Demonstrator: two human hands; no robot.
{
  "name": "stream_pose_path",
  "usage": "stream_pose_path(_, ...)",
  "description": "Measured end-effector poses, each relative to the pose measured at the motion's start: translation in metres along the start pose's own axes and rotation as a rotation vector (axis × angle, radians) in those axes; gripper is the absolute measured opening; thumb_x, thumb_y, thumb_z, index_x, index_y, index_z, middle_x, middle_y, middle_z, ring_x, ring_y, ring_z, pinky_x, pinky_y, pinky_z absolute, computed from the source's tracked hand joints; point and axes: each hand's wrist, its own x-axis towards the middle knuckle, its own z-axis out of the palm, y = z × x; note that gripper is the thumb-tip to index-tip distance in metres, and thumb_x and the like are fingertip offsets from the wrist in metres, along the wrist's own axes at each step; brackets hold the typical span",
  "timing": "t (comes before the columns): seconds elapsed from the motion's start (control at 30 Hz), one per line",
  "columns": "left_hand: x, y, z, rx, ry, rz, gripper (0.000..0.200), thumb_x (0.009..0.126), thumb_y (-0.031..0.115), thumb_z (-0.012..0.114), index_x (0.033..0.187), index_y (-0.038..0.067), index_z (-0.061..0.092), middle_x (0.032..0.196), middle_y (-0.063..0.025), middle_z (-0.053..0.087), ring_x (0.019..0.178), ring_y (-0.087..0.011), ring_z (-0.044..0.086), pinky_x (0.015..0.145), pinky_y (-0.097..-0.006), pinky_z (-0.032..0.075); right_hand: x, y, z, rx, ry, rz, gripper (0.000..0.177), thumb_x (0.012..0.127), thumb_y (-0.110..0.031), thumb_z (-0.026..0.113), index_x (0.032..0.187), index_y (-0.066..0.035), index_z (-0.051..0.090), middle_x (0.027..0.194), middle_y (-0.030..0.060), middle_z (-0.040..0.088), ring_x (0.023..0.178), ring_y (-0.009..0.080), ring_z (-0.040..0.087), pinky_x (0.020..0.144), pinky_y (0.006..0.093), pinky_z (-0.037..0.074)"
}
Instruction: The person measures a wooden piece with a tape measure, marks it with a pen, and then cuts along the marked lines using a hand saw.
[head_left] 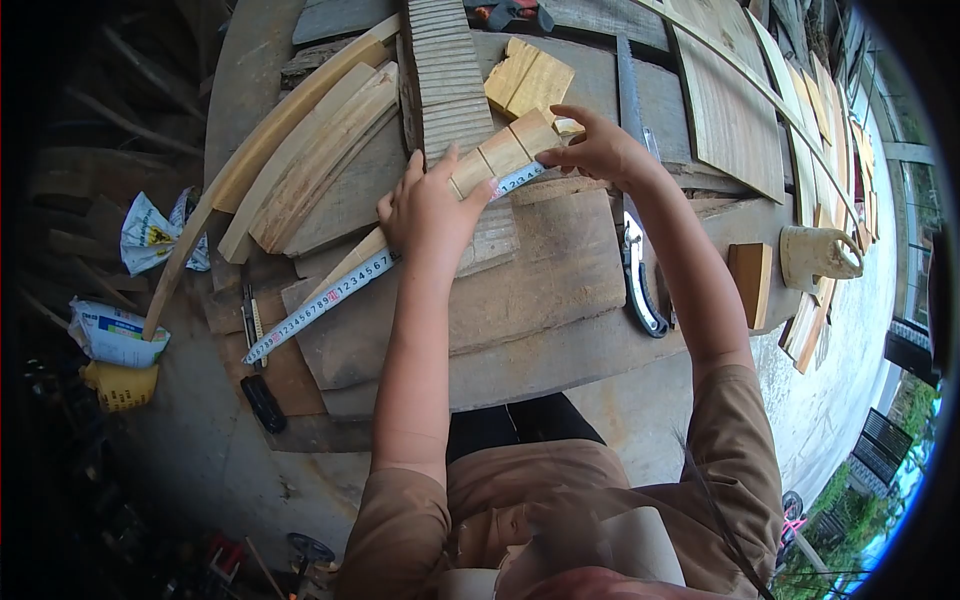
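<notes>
A light wooden strip with dark lines across it lies slanted over the boards. Along its near edge runs a white measuring tape with black numbers, reaching down to the left. My left hand rests over the strip and tape, fingers spread and thumb on the tape. At the upper right end of the strip, my right hand pinches the strip and tape end between thumb and forefinger. A small yellowish wood block lies just beyond the strip.
A saw with a black and white handle lies right of centre. Curved wood pieces are at the left. A wood block and beige container stand right. A black object lies near left, beside a cutter.
</notes>
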Motion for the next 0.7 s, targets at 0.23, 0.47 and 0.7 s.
stream_pose_path(0.23,0.0008,-0.0008,0.0006,-0.014,-0.009,-0.011,0.057,0.068,0.043,0.064,0.117,0.018,0.052,0.125,-0.02,0.041,0.114,-0.0271,0.042,0.097,-0.0406,0.02,0.0024,0.0018,0.0001,0.014,-0.009,-0.003,0.079,0.064,-0.02,0.076,0.128,-0.003,0.033,0.077,0.0119,0.057,0.066,0.0134,0.054,0.054,0.0229,0.04)
stream_pose_path(0.47,0.0002,0.0003,0.0,-0.009,-0.004,-0.01,0.056,0.068,0.043,0.064,0.117,0.018,0.052,0.125,-0.0195,0.041,0.115,-0.0272,0.042,0.097,-0.0402,0.021,0.003,0.0065,0.0007,0.02,-0.009,0.01,0.078,0.064,-0.02,0.076,0.127,-0.003,0.035,0.076,0.0113,0.058,0.067,0.0141,0.055,0.055,0.0231,0.041)
stream_pose_path(0.7,-0.0003,0.0017,-0.0029,-0.001,-0.024,-0.024,0.057,0.069,0.043,0.063,0.118,0.018,0.051,0.126,-0.0187,0.04,0.114,-0.0274,0.042,0.097,-0.0393,0.021,-0.0058,0.0,0.0026,0.133,-0.028,0.064,0.084,0.061,-0.022,0.078,0.127,0.001,0.032,0.073,0.0134,0.061,0.058,0.0114,0.052,0.048,0.0221,0.039)
